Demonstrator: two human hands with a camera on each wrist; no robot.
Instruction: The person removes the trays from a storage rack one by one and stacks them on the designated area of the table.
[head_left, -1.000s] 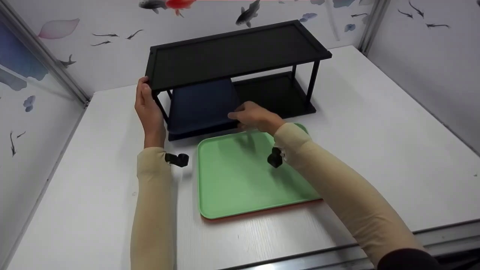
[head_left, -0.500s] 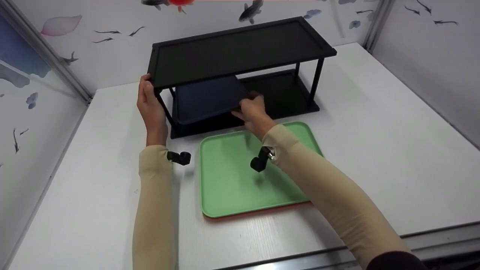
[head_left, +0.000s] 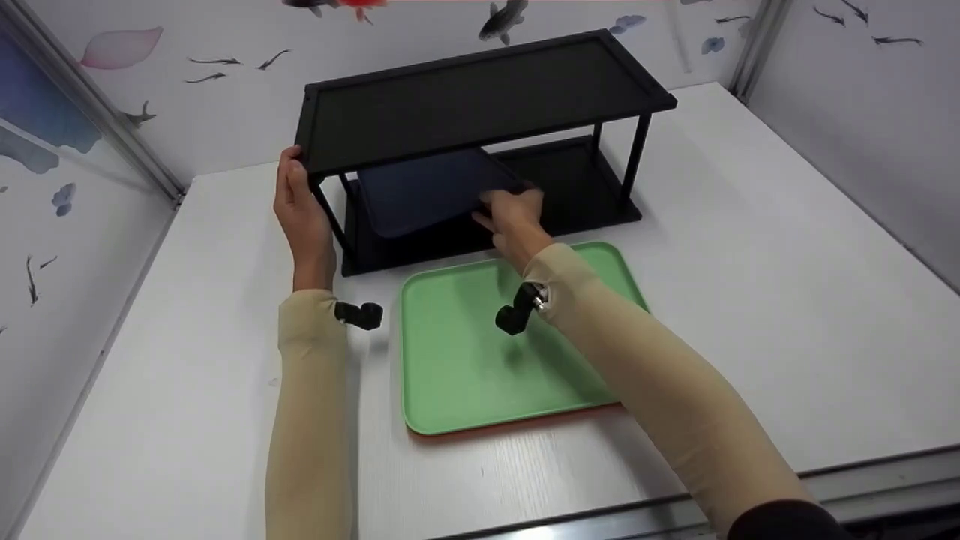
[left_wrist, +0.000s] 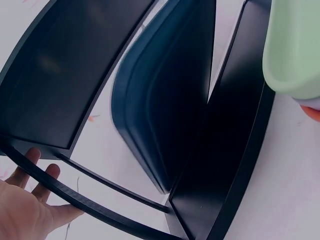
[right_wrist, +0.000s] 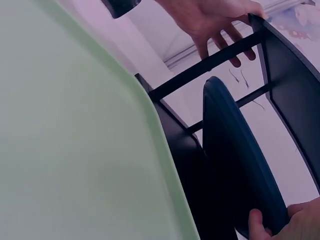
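Observation:
A dark blue tray [head_left: 431, 191] is between the two levels of a black two-tier rack [head_left: 480, 97]. It is tilted, with its right side raised off the lower shelf [left_wrist: 225, 115]. My right hand [head_left: 517, 217] pinches the tray's front right corner, thumb and fingers on either side of the rim, as the right wrist view shows. At the rack's left end, my left hand [head_left: 300, 217] rests its fairly straight fingers against the upper shelf's edge and the post [right_wrist: 205, 67]. In front of the rack lies a light green tray [head_left: 480, 352].
An orange-red edge [head_left: 517, 422] shows beneath the green tray. White table surface [head_left: 772, 300] spreads to the right. Printed white panels [head_left: 420, 37] stand behind and at both sides, and a metal rail [head_left: 885, 472] runs along the front.
My right hand has taken hold of the blue tray's right corner, lifted that side and shifted the tray back and right. My left hand has stayed on the rack's end.

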